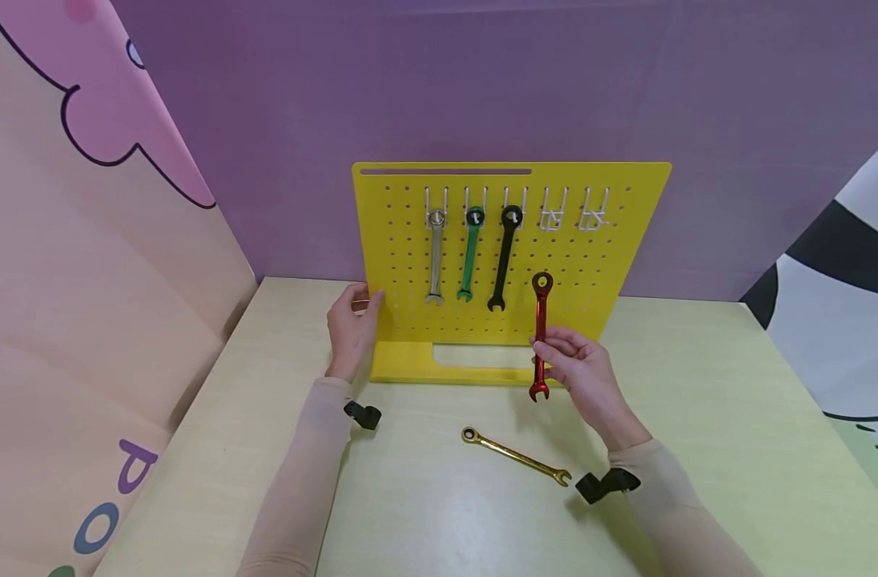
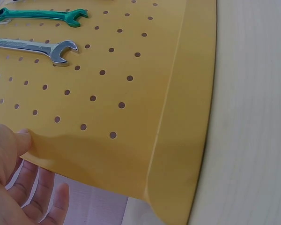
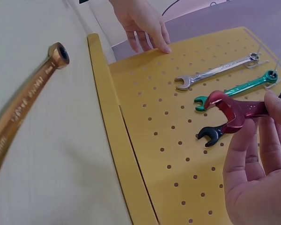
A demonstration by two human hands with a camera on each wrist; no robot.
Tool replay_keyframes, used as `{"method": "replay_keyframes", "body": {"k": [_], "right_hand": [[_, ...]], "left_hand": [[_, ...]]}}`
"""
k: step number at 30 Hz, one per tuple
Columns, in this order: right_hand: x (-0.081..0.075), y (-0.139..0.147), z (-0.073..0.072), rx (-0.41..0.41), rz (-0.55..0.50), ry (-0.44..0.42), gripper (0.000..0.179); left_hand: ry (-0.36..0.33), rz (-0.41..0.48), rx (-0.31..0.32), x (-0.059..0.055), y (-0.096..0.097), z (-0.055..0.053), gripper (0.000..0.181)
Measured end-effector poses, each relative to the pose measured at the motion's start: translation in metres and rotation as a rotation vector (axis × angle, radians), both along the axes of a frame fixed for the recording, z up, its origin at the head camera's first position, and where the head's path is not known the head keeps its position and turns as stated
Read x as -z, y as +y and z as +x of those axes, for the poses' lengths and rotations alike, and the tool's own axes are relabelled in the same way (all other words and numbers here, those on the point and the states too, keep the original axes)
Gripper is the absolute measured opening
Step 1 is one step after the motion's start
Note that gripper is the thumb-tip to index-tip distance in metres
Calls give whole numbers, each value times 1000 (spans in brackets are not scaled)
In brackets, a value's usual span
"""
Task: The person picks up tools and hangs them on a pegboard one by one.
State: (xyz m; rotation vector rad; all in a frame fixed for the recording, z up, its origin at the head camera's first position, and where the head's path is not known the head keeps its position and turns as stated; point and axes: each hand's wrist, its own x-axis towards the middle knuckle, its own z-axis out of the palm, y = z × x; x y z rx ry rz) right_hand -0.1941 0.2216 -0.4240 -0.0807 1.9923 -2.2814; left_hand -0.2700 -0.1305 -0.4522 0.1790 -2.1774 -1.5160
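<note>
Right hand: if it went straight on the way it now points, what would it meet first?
Probably the board, near the lower end of the black wrench. The red wrench in the right hand might touch first; depth is unclear.

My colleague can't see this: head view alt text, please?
The right hand holds a red wrench before a yellow pegboard where a silver wrench, green wrench and black wrench hang; the left hand holds the pegboard's left edge. A gold wrench lies on the table.

the wrenches (image 1: 541, 316) are red, gold, silver, green and black, the pegboard (image 1: 453, 248) yellow, dotted with holes.
</note>
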Motion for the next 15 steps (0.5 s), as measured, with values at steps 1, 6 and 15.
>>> {"method": "replay_keyframes", "body": {"k": [1,6,15], "right_hand": [[-1,0,-1,1,-7,1,10],[-5,1,-5,-2,-40,14,10],[-17,3,-10,-1,-102,3,11]], "left_hand": [[-1,-1,-1,0,0,0,27],[-10,-4,-3,0,0,1,27],[-14,-1,-1,-1,1,1,27]]}}
